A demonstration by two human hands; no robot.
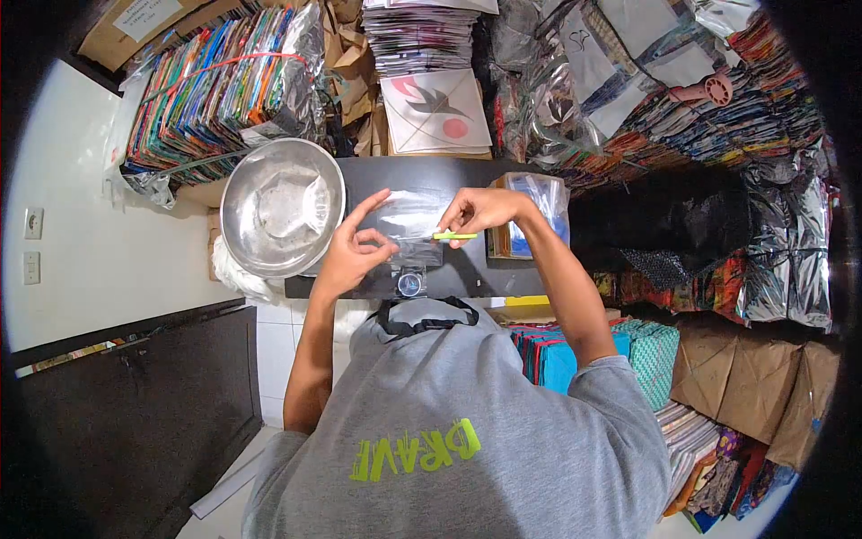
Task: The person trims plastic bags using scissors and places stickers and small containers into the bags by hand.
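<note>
My left hand [348,254] is over the black table, thumb and forefinger pinched at the edge of a clear plastic sheet or bag [404,216]. Its other fingers stretch upward, apart from the pinch. On the other side of the plastic, my right hand [480,212] is closed around a small yellow-green tool [456,236], probably a cutter or snips, whose working end I cannot make out. Below the plastic, near the table's front edge, lies a small round dark thing with a pale rim [410,284].
A large steel bowl [235,211] stands left of my left hand. To the right is a box holding plastic packets [539,211]. Stacks of printed sheets [435,112] and bundled colourful packs [224,81] line the back. The black table [359,180] runs between.
</note>
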